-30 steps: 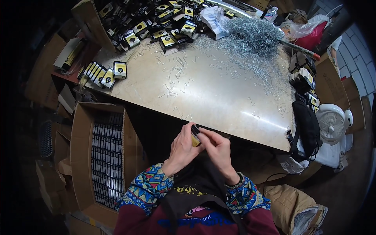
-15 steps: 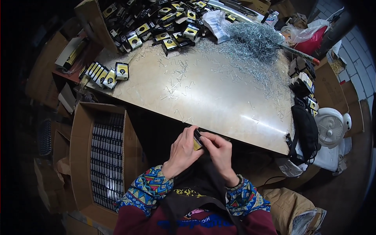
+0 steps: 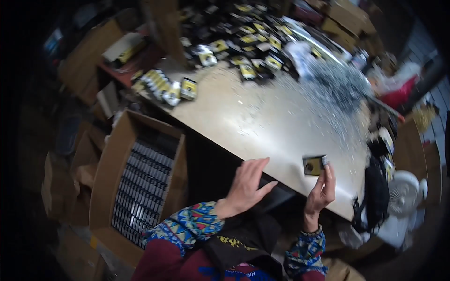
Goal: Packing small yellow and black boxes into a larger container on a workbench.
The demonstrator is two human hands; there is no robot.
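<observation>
My right hand (image 3: pixel 321 191) pinches a small black-and-yellow box (image 3: pixel 313 166) by its right side and holds it over the right front part of the table (image 3: pixel 220 122). Near the table's front edge, my left hand (image 3: pixel 248 182) holds nothing, its thumb and fingers apart. Wire hooks (image 3: pixel 340 86) form a grey heap on the table's far right, with loose ones strewn around it. At the back spreads a large pile of black-and-yellow boxes (image 3: pixel 248 42). Several more small boxes (image 3: pixel 161 86) stand in a row at the table's left corner.
An open carton (image 3: pixel 180 161) on the left holds rows of packed boxes (image 3: pixel 140 178). A white fan (image 3: pixel 404 194) and a black bag (image 3: pixel 374 187) are off the table's right edge. A pink bag with clear plastic (image 3: pixel 398 91) lies at the far right.
My hands have parted. The right hand has carried the small box away to the right, over the table; the left has let go of it and opened. The whole view has shifted.
</observation>
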